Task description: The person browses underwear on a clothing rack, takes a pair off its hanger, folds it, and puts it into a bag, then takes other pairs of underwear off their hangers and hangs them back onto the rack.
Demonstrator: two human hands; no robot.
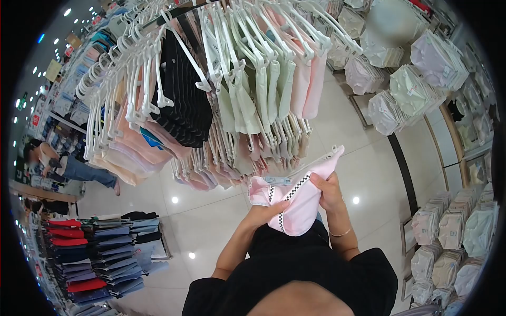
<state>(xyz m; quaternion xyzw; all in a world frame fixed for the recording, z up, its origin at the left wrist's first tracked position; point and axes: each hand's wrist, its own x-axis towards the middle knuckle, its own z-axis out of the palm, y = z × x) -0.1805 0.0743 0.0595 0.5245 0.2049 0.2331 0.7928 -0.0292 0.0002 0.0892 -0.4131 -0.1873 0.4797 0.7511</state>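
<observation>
In front of my body I hold a light pink garment (pixel 299 215) with black-and-white checkered trim, perhaps a pair of briefs or shorts. My left hand (pixel 266 212) grips its lower left part, thumb on top of the fabric. Higher up on the opposite side, my right hand (pixel 328 190) pinches the cloth near the upper corner. A pale tag or strip (pixel 278 180) shows along the garment's top edge. Most of my fingers are hidden behind the cloth.
Just ahead stands a rack of white hangers (pixel 224 50) with black garments (pixel 184 100), pale green garments (pixel 255 100) and pink ones. Packed underwear hangs at right (pixel 440 224). Folded clothes (pixel 100 253) fill a display at lower left. A person (pixel 74 166) stands far left.
</observation>
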